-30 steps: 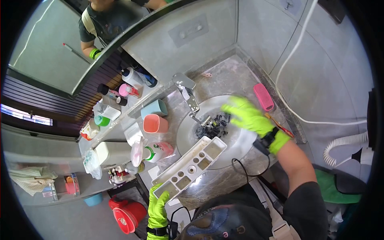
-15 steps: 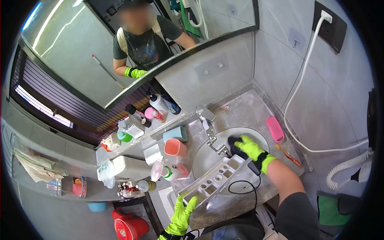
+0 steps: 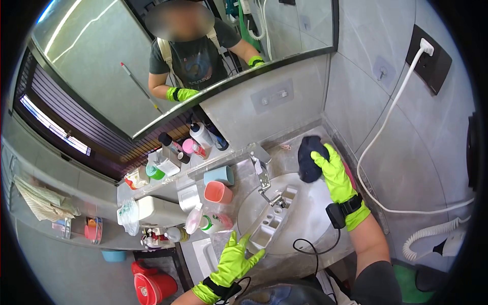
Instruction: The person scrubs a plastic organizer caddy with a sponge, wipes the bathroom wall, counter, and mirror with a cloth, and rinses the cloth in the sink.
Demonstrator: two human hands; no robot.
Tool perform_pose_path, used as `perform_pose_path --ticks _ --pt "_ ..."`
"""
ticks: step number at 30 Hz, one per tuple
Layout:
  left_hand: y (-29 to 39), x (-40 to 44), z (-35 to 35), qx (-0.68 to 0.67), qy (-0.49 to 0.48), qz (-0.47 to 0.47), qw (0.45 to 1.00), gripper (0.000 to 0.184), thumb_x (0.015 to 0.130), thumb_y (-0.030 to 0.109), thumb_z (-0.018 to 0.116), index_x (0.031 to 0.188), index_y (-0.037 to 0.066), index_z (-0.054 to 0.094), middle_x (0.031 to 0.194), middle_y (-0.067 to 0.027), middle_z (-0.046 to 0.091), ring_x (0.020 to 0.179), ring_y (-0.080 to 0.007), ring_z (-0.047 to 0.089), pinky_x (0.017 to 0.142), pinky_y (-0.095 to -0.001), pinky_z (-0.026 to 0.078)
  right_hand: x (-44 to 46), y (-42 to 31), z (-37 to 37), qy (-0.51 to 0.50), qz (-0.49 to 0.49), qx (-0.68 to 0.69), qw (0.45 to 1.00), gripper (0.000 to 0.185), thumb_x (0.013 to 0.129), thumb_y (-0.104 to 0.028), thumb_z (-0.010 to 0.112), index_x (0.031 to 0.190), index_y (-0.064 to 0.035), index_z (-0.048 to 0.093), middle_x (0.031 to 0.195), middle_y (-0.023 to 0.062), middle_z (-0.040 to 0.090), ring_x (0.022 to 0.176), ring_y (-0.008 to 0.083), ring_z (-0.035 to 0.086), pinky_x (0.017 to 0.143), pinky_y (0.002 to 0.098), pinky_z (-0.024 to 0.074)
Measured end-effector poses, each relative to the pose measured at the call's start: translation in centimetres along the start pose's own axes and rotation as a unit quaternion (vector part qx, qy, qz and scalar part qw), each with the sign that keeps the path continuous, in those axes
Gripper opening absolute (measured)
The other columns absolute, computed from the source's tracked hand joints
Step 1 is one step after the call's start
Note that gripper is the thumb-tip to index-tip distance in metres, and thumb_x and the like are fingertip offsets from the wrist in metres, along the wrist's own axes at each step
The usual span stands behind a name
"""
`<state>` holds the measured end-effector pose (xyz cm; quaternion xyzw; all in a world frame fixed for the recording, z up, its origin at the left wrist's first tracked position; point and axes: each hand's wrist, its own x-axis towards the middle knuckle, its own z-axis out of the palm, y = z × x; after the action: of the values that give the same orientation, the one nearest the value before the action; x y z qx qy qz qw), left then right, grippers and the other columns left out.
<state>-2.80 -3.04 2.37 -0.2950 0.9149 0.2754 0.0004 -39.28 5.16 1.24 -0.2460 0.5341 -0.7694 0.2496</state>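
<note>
A long white organizer with several square and round compartments (image 3: 275, 218) rests slanted in the sink basin (image 3: 315, 231), its upper end beneath the faucet (image 3: 264, 183). My left hand (image 3: 238, 260), in a lime-green rubber glove, is at the organizer's lower end with its fingers spread; whether they touch it I cannot tell. Gloved alike, my right hand (image 3: 335, 173) grips a dark cloth (image 3: 309, 160) over the counter at the basin's far right rim. The cloth hangs partly over that rim.
Beside the basin's left stand an orange cup (image 3: 217, 192), a blue cup (image 3: 219, 176) and a spray bottle (image 3: 216, 222). A pink object (image 3: 349, 175) is mostly hidden behind my right hand. A white cord (image 3: 363, 160) runs down the right wall. A red bucket (image 3: 155, 287) stands lower left.
The organizer has gone from above the basin's front edge down into the basin. My right hand has lifted the dark cloth from the basin to the far right counter. My left fingers have spread.
</note>
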Motion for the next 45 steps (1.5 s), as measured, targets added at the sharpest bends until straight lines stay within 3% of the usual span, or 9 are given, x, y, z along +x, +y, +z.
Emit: perform_pose_path --ticks 7,12,18,22,26,29,32,37,45 --pt "3.8 -0.3 -7.0 -0.045 0.084 0.205 0.974 0.054 0.088 0.018 0.071 0.133 -0.004 0.051 0.127 -0.0267 0.056 0.116 -0.0387 0.057 0.097 -0.0418 0.048 9.8 -6.8 5.4 0.044 -0.166 -0.040 0.984 0.038 0.096 -0.015 0.066 0.130 0.0001 0.058 0.116 0.0040 0.065 0.104 0.0132 0.058 0.094 0.0288 0.0452" --pt "0.7 -4.5 -14.5 -0.005 0.261 0.047 0.964 0.052 0.080 0.002 0.071 0.127 -0.011 0.054 0.127 -0.0289 0.059 0.113 -0.0402 0.060 0.096 -0.0422 0.049 17.6 -3.5 9.9 0.229 -0.303 -0.271 0.884 0.035 0.087 -0.010 0.071 0.121 -0.0081 0.064 0.123 0.0082 0.059 0.112 0.0251 0.055 0.096 0.0348 0.0444" --pt "-2.3 1.0 -16.2 -0.243 0.474 -0.084 0.842 0.043 0.104 0.020 0.046 0.142 0.000 0.044 0.135 -0.0158 0.054 0.121 -0.0275 0.055 0.098 -0.0370 0.045 14.3 0.6 20.7 -0.159 -0.439 -0.410 0.784 0.027 0.073 -0.014 0.070 0.096 -0.0268 0.076 0.119 -0.0010 0.063 0.119 0.0293 0.050 0.097 0.0493 0.0368" --pt "-10.1 0.0 -14.0 -0.263 0.458 -0.125 0.840 0.046 0.105 0.031 0.050 0.141 0.002 0.045 0.132 -0.0122 0.056 0.122 -0.0239 0.054 0.099 -0.0383 0.045 16.3 -3.2 15.6 -0.137 -0.491 -0.488 0.709 0.021 0.073 -0.019 0.070 0.092 -0.0223 0.076 0.111 0.0040 0.067 0.107 0.0312 0.059 0.090 0.0482 0.0447" --pt "-19.3 -7.9 -7.3 -0.297 0.469 -0.271 0.786 0.041 0.102 0.032 0.057 0.133 0.005 0.054 0.124 -0.0044 0.058 0.107 -0.0148 0.056 0.093 -0.0308 0.047 23.1 -4.1 1.8 0.178 -0.529 -0.406 0.723 0.033 0.055 0.007 0.059 0.084 -0.0064 0.066 0.092 0.0194 0.062 0.091 0.0424 0.058 0.077 0.0465 0.0488" --pt "-19.2 -8.5 -3.0 -0.358 0.371 -0.332 0.790 0.035 0.103 0.029 0.057 0.126 0.004 0.057 0.107 0.0000 0.059 0.088 -0.0097 0.055 0.078 -0.0267 0.048 21.6 -5.4 2.4 0.188 -0.247 -0.113 0.944 0.035 0.082 0.000 0.062 0.117 0.0018 0.053 0.113 0.0115 0.054 0.099 0.0268 0.056 0.089 0.0388 0.0473" --pt "-17.3 -6.3 -0.3 -0.346 0.283 -0.367 0.815 0.036 0.105 0.030 0.052 0.128 0.003 0.057 0.112 -0.0059 0.061 0.099 -0.0156 0.058 0.088 -0.0286 0.048 22.7 -0.4 4.8 0.209 -0.357 -0.298 0.860 0.061 0.085 -0.010 0.068 0.138 0.0041 0.043 0.134 0.0186 0.043 0.115 0.0302 0.051 0.101 0.0388 0.0424" --pt "-23.7 -3.5 7.3 -0.387 0.095 -0.411 0.820 0.039 0.104 0.033 0.053 0.127 0.001 0.057 0.116 -0.0120 0.063 0.105 -0.0192 0.058 0.091 -0.0307 0.047 18.2 2.3 12.1 0.121 -0.521 -0.426 0.730 0.072 0.070 -0.019 0.081 0.133 0.0000 0.051 0.136 0.0281 0.042 0.126 0.0473 0.041 0.106 0.0550 0.0343" --pt "-16.5 0.3 7.4 -0.270 0.218 -0.249 0.904 0.021 0.097 0.009 0.056 0.112 -0.002 0.064 0.100 -0.0125 0.069 0.093 -0.0235 0.064 0.082 -0.0353 0.050 16.3 -0.8 17.7 -0.163 -0.509 -0.450 0.716 0.030 0.067 -0.014 0.073 0.096 -0.0195 0.075 0.116 0.0065 0.060 0.115 0.0327 0.051 0.096 0.0484 0.0390"
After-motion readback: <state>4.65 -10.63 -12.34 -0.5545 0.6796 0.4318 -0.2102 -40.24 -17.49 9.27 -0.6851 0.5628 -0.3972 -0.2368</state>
